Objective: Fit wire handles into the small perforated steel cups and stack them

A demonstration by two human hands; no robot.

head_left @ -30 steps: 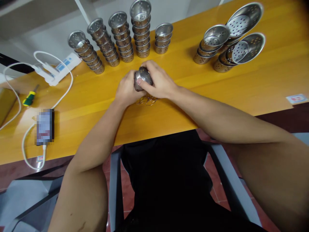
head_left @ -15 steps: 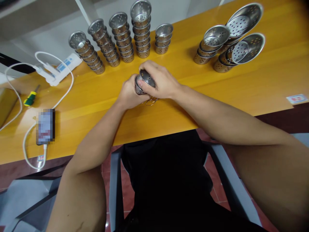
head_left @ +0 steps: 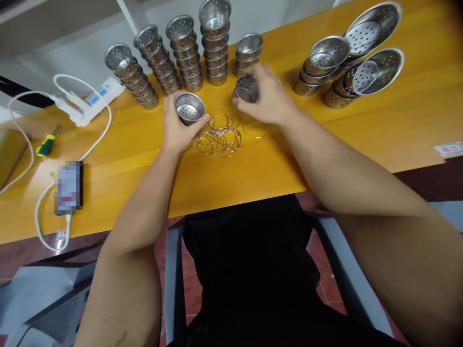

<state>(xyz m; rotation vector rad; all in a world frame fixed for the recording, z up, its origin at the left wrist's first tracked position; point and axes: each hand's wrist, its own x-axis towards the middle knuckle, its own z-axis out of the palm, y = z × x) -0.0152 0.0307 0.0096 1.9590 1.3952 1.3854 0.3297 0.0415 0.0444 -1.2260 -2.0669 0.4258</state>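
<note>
Separated since the earlier frame, the hands are now apart over the yellow wooden worktop (head_left: 361,130). One small perforated steel cup (head_left: 189,107) is gripped by the curled fingers of the left hand (head_left: 178,127), mouth tilted up toward the camera. A second perforated steel cup (head_left: 247,88) is clasped by the right hand (head_left: 269,99), just near of the short cup stack (head_left: 249,50). Thin wire rings (head_left: 220,137) lie uncovered between the hands.

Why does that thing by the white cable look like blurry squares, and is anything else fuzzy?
Head view: the phone is blotted into blocks on purpose; the right hand and its cup smear from motion; the left hand with its cup looks sharper; the table curves near the edges.
</note>
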